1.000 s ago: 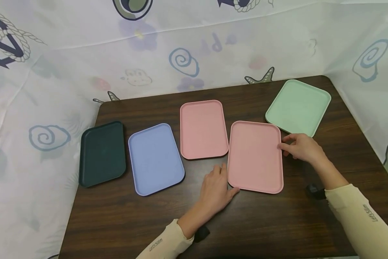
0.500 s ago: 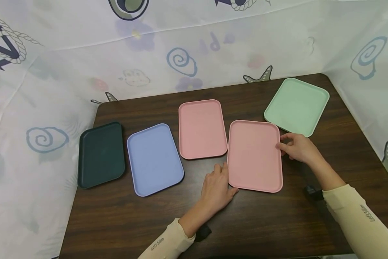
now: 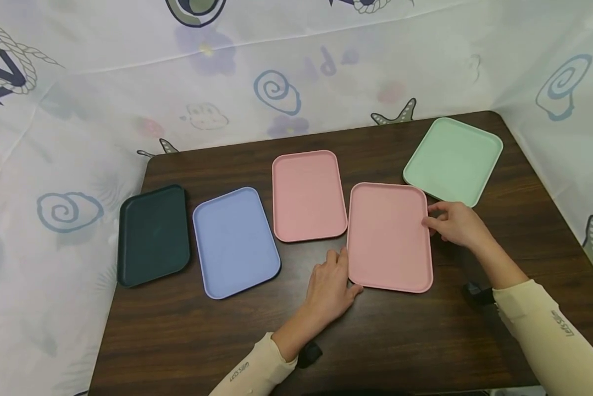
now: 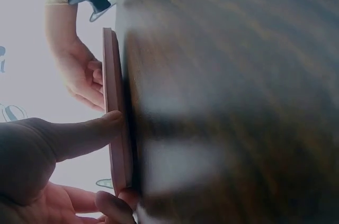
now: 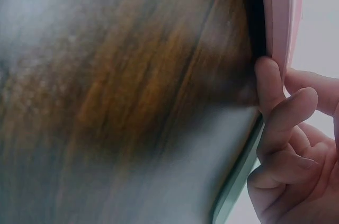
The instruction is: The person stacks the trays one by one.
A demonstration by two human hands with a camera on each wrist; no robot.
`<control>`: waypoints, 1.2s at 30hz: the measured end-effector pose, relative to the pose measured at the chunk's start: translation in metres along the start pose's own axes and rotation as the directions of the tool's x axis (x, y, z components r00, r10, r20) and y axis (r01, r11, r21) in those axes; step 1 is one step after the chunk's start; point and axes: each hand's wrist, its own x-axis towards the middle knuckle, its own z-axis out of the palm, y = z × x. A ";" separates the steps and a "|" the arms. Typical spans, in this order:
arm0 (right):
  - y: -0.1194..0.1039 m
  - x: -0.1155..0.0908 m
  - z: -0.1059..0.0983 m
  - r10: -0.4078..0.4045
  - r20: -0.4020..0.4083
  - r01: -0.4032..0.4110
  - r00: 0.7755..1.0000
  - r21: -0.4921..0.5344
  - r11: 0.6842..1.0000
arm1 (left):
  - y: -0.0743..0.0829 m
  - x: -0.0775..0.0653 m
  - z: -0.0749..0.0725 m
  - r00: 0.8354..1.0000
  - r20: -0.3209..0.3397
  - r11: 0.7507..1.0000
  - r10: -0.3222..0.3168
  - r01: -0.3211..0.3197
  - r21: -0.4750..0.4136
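In the head view a near pink tray [image 3: 390, 242] lies flat on the dark wooden table [image 3: 400, 341]. My right hand [image 3: 456, 224] pinches its right edge, thumb on the rim and fingertips low at its side, as the right wrist view shows. Around the near left corner rests my left hand [image 3: 328, 289], its straight thumb touching the near edge and its fingers against the left edge. A second pink tray [image 3: 308, 195] sits just behind and left, its corner close to or touching the near one. Behind my right hand lies a light green tray [image 3: 454, 161].
Left of the pink trays is a blue tray [image 3: 237, 242], slightly turned. A dark green tray [image 3: 154, 236] lies farther left, by the table's left edge. Patterned white cloth [image 3: 326, 60] hangs behind the table and along both sides.
The view has shifted slightly. Both hands stay on the near pink tray, and its right side looks very slightly closer to the right hand's grip; the trays otherwise keep their places.
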 end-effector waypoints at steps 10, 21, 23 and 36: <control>-0.008 -0.003 -0.006 -0.027 -0.042 0.026 0.999 -0.015 1.000 | 0.001 -0.003 -0.006 0.999 -0.038 0.999 0.024 -0.025 -0.028; -0.022 0.002 -0.009 -0.071 -0.053 0.071 0.996 0.008 0.997 | -0.007 -0.007 -0.021 0.996 -0.091 0.997 0.015 -0.021 -0.071; -0.026 0.006 -0.008 -0.087 -0.052 0.088 0.995 0.013 0.996 | -0.010 -0.008 -0.023 0.996 -0.089 0.996 0.001 -0.009 -0.089; -0.058 0.038 -0.001 -0.137 -0.025 0.138 0.990 0.043 0.989 | -0.032 -0.010 -0.034 0.993 -0.090 0.986 -0.071 0.056 -0.160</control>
